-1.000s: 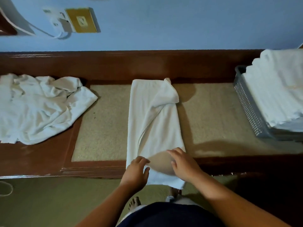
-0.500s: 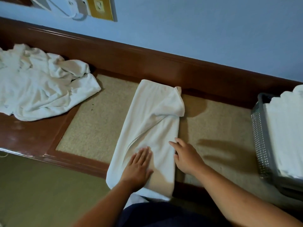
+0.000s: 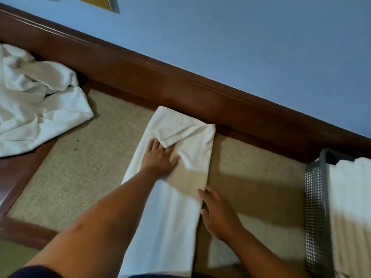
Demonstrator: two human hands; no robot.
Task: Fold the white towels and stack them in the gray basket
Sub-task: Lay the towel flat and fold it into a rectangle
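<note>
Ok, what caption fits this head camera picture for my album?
Left hand flat on a long white folded towel, right hand at its edge, gray mesh basket nearby.

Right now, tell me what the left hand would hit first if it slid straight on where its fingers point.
The left hand lies flat on the towel, fingers toward the wall. Sliding on, it would likely first meet the towel's turned-back flap, close ahead.

Your surface (image 3: 84,177) is a beige speckled panel in a dark red-brown wooden frame (image 3: 18,173), with small dark specks (image 3: 77,140) toward its left; behind it a wooden rail (image 3: 140,77) runs below the blue wall (image 3: 241,47), which bears a yellow plate (image 3: 96,2), and green floor (image 3: 12,255) shows at lower left.
</note>
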